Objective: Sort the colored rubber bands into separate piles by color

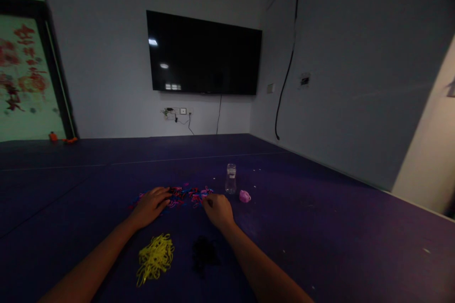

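Observation:
A mixed pile of pink, red, blue and black rubber bands is spread over the purple surface in the head view. My left hand lies on the pile's left part, palm down with fingers stretched out. At the right end, my right hand has its fingers curled together against the pink bands; whatever is between the fingertips is too small to make out. Closer to me, a heap of yellow rubber bands lies between my forearms. Beside it is a dark heap of black bands, hard to see in the dim light.
Beyond my right hand stands a clear bottle with no cap visible, and a crumpled pink object lies to its right. Small white scraps dot the purple surface. A television hangs on the far wall, with a loose cable to its right.

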`<state>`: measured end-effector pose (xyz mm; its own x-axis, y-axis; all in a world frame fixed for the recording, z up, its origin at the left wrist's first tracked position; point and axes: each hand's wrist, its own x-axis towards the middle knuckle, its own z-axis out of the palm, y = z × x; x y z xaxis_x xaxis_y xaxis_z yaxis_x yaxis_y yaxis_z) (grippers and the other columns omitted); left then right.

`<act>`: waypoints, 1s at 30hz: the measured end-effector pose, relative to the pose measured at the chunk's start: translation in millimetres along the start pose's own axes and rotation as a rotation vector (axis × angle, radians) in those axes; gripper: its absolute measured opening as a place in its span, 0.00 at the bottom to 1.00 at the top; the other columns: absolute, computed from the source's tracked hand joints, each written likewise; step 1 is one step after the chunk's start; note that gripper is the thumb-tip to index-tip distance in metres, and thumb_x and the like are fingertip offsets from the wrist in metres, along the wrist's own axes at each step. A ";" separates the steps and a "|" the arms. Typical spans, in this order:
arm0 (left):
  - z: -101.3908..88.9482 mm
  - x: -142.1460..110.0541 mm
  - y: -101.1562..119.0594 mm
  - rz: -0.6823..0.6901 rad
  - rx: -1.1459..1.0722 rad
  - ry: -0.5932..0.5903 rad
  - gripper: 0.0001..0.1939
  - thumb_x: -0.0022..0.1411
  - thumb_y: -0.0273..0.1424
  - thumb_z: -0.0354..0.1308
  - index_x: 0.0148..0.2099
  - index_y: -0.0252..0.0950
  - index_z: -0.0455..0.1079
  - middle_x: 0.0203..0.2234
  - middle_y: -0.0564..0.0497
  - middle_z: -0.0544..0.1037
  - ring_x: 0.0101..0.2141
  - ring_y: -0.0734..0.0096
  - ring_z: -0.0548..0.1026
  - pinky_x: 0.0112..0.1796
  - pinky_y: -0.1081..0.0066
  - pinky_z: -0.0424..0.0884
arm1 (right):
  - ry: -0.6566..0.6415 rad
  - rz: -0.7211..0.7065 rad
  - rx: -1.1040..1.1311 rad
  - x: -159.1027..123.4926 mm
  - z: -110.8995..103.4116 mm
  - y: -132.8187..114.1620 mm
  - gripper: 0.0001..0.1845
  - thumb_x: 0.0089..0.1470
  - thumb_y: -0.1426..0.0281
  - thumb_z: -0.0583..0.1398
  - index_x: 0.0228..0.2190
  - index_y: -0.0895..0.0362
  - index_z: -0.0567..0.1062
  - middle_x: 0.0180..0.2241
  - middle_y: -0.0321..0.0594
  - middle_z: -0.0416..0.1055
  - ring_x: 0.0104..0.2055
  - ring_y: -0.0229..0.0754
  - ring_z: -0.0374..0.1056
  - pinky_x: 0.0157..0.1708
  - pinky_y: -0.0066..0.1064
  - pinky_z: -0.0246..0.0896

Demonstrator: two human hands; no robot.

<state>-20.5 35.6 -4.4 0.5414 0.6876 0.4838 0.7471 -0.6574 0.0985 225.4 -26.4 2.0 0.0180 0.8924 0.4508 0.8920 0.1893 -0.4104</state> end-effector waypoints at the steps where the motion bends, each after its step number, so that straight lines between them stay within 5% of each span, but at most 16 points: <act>1: 0.7 -0.2 -0.4 -0.015 0.005 -0.005 0.16 0.60 0.37 0.45 0.46 0.40 0.69 0.46 0.48 0.72 0.50 0.63 0.64 0.48 0.61 0.61 | 0.000 -0.005 -0.001 -0.1 -0.1 0.1 0.16 0.53 0.66 0.52 0.21 0.55 0.74 0.21 0.36 0.72 0.24 0.34 0.66 0.20 0.24 0.43; 15: 6.6 0.7 -6.9 -0.045 -0.017 -0.021 0.15 0.60 0.35 0.45 0.44 0.40 0.68 0.44 0.49 0.73 0.49 0.63 0.64 0.48 0.62 0.61 | -0.014 -0.014 -0.017 0.4 1.1 0.8 0.16 0.54 0.66 0.51 0.21 0.56 0.74 0.21 0.37 0.72 0.24 0.34 0.66 0.20 0.24 0.41; 24: -0.5 1.9 -3.8 -0.032 -0.078 0.005 0.10 0.58 0.34 0.48 0.32 0.39 0.69 0.41 0.49 0.74 0.46 0.65 0.67 0.46 0.64 0.63 | -0.027 -0.001 -0.013 0.2 0.5 0.0 0.16 0.53 0.65 0.52 0.22 0.55 0.75 0.22 0.38 0.72 0.25 0.35 0.67 0.21 0.24 0.44; 30: -6.1 2.8 -6.3 -0.146 -0.076 0.138 0.10 0.56 0.34 0.48 0.34 0.38 0.70 0.34 0.48 0.76 0.37 0.65 0.71 0.40 0.67 0.67 | -0.014 -0.025 -0.007 0.1 0.9 0.2 0.16 0.53 0.66 0.52 0.21 0.55 0.74 0.21 0.37 0.72 0.24 0.34 0.65 0.21 0.23 0.43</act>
<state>-26.1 39.9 1.7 0.3678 0.7317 0.5739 0.7796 -0.5791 0.2385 225.2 -25.8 1.2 -0.0110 0.8930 0.4499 0.8952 0.2092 -0.3934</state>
